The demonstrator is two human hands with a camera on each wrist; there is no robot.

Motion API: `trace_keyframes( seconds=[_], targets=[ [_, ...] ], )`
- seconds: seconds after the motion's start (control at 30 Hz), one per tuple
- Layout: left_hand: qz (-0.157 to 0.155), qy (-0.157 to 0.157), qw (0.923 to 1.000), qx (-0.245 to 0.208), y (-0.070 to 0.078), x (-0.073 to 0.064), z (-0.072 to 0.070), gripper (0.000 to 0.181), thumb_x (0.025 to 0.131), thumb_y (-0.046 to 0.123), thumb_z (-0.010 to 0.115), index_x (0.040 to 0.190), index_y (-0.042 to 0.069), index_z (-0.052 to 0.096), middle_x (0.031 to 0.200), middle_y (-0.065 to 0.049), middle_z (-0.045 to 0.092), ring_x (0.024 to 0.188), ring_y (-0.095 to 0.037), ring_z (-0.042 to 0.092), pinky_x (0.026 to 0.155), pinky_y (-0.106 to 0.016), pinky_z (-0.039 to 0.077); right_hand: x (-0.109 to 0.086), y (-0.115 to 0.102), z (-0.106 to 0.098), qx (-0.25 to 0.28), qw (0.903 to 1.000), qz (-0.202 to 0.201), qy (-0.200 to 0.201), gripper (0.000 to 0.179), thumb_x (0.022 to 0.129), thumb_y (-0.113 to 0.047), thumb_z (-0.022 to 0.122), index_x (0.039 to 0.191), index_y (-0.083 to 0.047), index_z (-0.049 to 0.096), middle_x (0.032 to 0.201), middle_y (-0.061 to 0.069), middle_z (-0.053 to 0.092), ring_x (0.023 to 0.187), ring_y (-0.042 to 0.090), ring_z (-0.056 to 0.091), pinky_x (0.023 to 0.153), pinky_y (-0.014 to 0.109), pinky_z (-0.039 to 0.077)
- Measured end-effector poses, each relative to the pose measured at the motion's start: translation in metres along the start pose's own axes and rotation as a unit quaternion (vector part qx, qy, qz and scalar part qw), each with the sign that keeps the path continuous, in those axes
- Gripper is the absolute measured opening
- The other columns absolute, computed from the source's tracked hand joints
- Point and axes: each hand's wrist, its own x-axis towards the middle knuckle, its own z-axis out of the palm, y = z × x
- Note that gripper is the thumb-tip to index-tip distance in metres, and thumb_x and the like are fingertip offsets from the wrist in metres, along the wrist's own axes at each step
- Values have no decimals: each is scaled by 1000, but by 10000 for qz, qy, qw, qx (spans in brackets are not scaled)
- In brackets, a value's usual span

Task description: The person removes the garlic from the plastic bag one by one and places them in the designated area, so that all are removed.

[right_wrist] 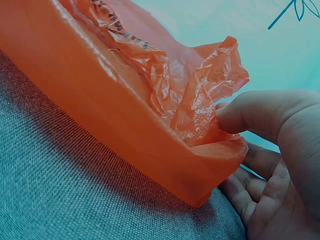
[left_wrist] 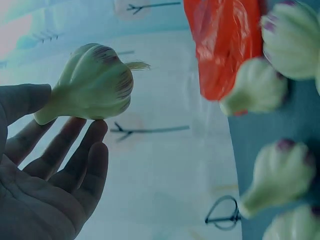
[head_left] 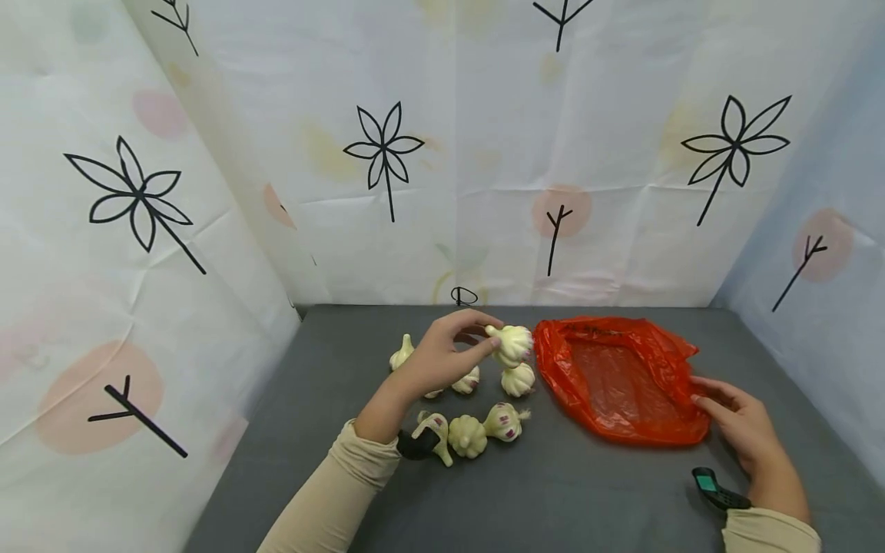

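Note:
A garlic bulb [left_wrist: 92, 82] is pinched by its stem between the thumb and fingers of my left hand [head_left: 445, 349], raised above the table just left of the bag. The red plastic bag [head_left: 553, 376] lies with its mouth spread wide. At its right edge my right hand [right_wrist: 280, 165] pinches the rim, thumb inside and fingers outside. Under and around the left hand, several more garlic bulbs sit on the table, among them one bulb [head_left: 518, 379] right below the held one and another bulb [head_left: 467, 436] nearer the front.
The grey table [head_left: 567, 499] is enclosed by white patterned cloth walls [head_left: 484, 153] at the back and sides. Another garlic bulb [head_left: 402, 352] stands with its stem up at the back left. A black wrist strap [head_left: 719, 491] is on the right wrist.

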Motion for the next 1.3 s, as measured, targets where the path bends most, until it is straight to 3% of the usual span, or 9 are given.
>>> trace_keyframes(
  seconds=[0.33,0.5,0.67,0.8,0.97,1.13,1.3],
  targets=[
    [-787,822,9934,141,-25,-68,-46,26,105,23,70,131,18,72,130,2,71,116,-20,71,98,-41,59,2,-5,-1,-5,9999,129,-3,40,107,-36,65,141,-15,68,104,-48,47,95,-24,46,74,5,46],
    [-1096,1053,9881,249,-35,-99,-59,25,104,23,72,129,19,73,127,-1,73,111,-25,73,94,-42,60,2,-6,-2,-32,9999,108,26,40,107,-34,65,141,-13,68,104,-48,47,94,-24,46,74,5,45],
    [-1363,1159,9832,357,-47,-124,-66,27,103,23,72,128,12,73,124,-6,75,107,-26,75,91,-39,61,1,-7,-2,-42,9998,169,-1,41,107,-35,65,142,-14,68,103,-48,47,94,-24,46,74,5,45],
    [-1666,1174,9778,476,-58,-139,-69,27,102,23,73,126,11,74,125,-8,75,108,-25,74,89,-35,60,1,-7,-2,-14,9997,253,-33,38,107,-36,65,141,-19,69,103,-48,46,94,-24,45,74,6,45],
    [-2019,1012,9732,436,-68,-152,-70,28,103,25,73,126,10,75,123,-11,75,105,-24,75,83,-31,59,1,-7,-1,-50,9996,266,-29,42,107,-37,64,143,-16,67,104,-48,46,95,-24,45,75,5,44],
    [-2354,762,9684,317,-78,-160,-69,26,102,26,74,124,12,75,121,-10,76,104,-27,74,81,-30,58,2,-8,-1,-60,9996,261,-13,44,107,-37,64,144,-12,65,103,-47,46,95,-23,45,75,5,45],
    [-2606,745,9620,339,-87,-163,-66,25,102,28,74,123,15,75,120,-9,75,103,-24,75,81,-30,58,1,-8,0,-111,9995,289,-2,43,107,-38,64,142,-13,67,103,-47,46,94,-22,46,74,6,45]
  ],
)
